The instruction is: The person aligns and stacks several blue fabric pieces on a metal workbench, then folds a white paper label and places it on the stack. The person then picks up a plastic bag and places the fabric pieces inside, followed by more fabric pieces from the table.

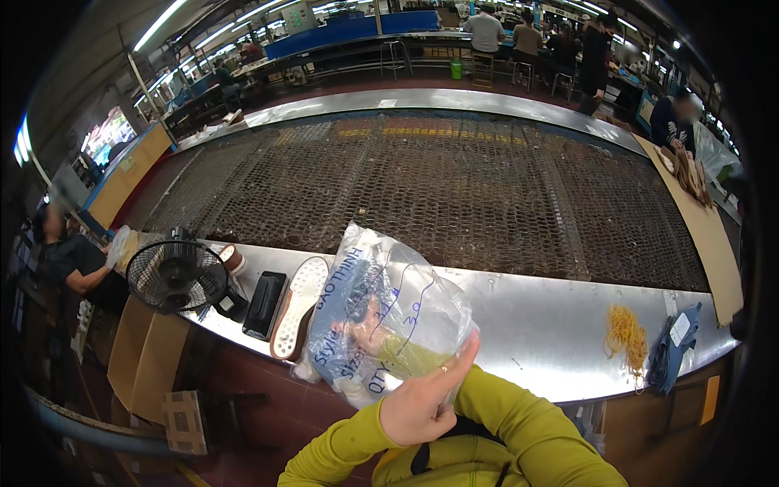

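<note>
A large clear plastic bag (430,280) with blue print stands tilted in front of me, at the near edge of the metal table. My left hand (426,398) is at its mouth, fingers straight and together along the edge, holding the plastic. My right forearm passes into the bag. Through the film my right hand (365,329) shows blurred, its fingers bent around something dark that I cannot make out. Blue-grey material (329,345) lies in the bag's left part. Just left of the bag rests a pale shoe sole (300,304) with a brown edge.
A black case (264,304) and a black fan (177,276) stand farther left. On the right lie yellow elastic bands (625,337) and dark blue pieces (675,345) with a white label. Behind the metal strip (535,312) spreads a wide mesh surface (389,187). Other people work around it.
</note>
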`<state>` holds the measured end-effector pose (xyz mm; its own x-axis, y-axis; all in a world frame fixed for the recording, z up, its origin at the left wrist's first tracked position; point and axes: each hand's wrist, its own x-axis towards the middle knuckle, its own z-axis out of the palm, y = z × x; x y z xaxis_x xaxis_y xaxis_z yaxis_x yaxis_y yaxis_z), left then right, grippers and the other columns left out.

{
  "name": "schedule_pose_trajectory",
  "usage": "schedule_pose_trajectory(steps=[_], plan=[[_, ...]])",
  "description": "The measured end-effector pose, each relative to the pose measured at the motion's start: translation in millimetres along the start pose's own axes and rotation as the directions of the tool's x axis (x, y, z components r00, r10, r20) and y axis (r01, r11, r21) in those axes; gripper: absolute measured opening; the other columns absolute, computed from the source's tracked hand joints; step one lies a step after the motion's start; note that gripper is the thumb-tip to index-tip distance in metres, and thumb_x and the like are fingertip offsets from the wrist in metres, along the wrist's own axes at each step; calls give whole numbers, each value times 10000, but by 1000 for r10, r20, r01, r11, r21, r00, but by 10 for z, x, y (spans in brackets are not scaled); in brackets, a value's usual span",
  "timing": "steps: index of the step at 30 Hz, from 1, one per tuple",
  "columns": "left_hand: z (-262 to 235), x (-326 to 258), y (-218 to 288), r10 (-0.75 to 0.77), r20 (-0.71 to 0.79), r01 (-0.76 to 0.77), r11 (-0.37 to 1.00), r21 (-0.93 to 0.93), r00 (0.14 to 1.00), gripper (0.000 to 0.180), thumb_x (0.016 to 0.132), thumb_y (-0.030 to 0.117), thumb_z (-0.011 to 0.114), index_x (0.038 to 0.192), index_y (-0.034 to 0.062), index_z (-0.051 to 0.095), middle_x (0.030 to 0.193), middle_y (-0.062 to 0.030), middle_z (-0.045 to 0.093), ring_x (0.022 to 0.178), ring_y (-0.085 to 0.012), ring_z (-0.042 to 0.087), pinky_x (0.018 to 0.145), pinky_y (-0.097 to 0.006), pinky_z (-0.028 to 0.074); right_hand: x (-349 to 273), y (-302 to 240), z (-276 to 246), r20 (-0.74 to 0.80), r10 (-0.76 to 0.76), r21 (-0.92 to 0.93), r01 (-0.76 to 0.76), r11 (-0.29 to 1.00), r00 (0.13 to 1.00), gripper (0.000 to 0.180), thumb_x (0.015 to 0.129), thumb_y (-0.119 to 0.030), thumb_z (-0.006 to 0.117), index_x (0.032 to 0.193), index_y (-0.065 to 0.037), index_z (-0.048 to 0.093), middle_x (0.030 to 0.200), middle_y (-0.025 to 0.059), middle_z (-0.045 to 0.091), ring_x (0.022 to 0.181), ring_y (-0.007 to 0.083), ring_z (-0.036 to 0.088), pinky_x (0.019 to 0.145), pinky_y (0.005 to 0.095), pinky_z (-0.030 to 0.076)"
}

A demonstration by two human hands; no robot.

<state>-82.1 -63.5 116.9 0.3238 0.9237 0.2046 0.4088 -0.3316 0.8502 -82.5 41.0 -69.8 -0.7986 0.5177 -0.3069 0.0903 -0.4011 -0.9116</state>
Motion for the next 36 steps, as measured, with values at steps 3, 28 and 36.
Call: schedule_pose_trajectory(steps=[3, 28, 36], plan=[[26, 17, -9, 0, 14, 1, 1000, -27, 1000, 918, 681, -56, 512, 1490, 70, 95, 1255, -174, 469, 575, -200, 509, 573, -286, 454, 10, 43, 7, -16, -19, 8, 19, 1000, 1000, 457, 867, -113, 561, 1290, -9, 424, 1259, 136, 502, 1123, 183, 501, 905, 322, 453], [53, 148, -4, -58, 48, 61, 996, -69, 997, 900, 679, -58, 457, 1489, 77, 87, 1485, -220, 254, 697, -300, 602, 678, -302, 492, -141, -19, -848, -125, -332, 547, 344, 763, 935, 383, 907, -191, 542, 1253, -35, 484, 1232, 118, 522, 1068, 203, 535, 868, 349, 475], [138, 143, 33, 82, 67, -73, 990, -122, 994, 917, 676, -83, 472, 1495, 108, 106, 1384, -169, 418, 557, -205, 495, 568, -277, 450, 11, -144, -795, -171, -260, 493, 311, 812, 950, 416, 886, -215, 572, 1248, -25, 495, 1209, 131, 544, 1054, 214, 552, 872, 351, 477]])
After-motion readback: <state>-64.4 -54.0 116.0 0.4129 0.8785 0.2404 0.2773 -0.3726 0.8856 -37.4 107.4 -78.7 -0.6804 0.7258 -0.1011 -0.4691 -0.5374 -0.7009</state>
